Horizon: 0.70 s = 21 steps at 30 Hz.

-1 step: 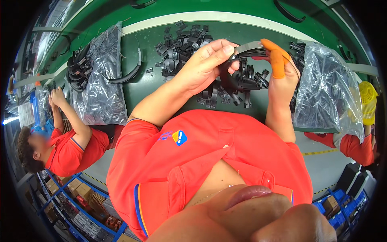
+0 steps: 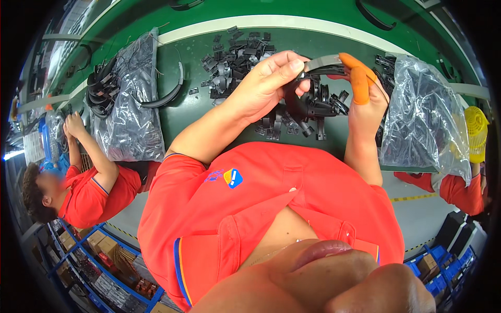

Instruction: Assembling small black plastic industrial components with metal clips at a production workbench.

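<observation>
Between my two hands is a black curved headband (image 2: 298, 107) with a grey metal strip (image 2: 322, 61) along its upper end. My left hand (image 2: 275, 77) pinches one end of the strip between thumb and fingers. Orange finger covers are on my right hand (image 2: 365, 86), which grips the strip's other end; its fingertips are partly hidden behind the strip. Below and behind the headband, small black plastic parts (image 2: 271, 128) lie on the green table (image 2: 185, 112). A larger pile of such parts (image 2: 237, 55) spreads beyond my left hand.
A clear plastic bag (image 2: 130, 115) with black headbands (image 2: 102, 88) beside it lies at left; one loose headband (image 2: 167, 96) rests by it. Another filled bag (image 2: 417, 115) is at right, near a yellow fan (image 2: 476, 133). A co-worker (image 2: 99, 193) sits at left, another person's sleeve (image 2: 462, 193) shows at right.
</observation>
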Motion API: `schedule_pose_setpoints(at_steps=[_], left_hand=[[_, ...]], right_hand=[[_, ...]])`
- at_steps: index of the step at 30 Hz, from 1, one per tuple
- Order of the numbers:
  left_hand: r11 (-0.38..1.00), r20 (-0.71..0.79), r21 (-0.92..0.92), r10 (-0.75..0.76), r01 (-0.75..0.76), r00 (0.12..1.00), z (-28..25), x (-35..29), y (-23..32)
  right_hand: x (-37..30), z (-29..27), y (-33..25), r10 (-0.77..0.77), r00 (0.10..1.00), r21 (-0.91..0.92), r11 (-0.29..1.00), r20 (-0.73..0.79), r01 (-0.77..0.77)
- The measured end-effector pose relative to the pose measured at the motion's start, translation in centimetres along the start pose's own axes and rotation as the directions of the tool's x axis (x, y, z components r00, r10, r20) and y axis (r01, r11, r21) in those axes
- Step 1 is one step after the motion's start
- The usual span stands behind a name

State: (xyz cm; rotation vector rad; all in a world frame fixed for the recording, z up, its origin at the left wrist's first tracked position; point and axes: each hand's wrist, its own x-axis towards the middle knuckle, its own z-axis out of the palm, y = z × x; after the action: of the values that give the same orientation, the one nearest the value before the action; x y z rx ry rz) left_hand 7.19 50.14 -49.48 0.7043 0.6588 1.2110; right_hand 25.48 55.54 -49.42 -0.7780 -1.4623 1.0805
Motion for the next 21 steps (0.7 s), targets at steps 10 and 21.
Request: schedule_pose_setpoints(at_steps=[10,21], left_hand=[[0.999,0.022,0.033,0.04,-0.041,0.999,0.4,0.2,-0.2],[0.974,0.018,0.142,0.177,-0.178,0.984,-0.2,0.4,-1.2]], right_hand=[[1.0,-0.4,0.4,0.113,0.991,0.036,0.993,0.077,-0.116],[-1.1,1.4,-0.5,0.335,0.877,0.589,0.651,0.344,-0.479]])
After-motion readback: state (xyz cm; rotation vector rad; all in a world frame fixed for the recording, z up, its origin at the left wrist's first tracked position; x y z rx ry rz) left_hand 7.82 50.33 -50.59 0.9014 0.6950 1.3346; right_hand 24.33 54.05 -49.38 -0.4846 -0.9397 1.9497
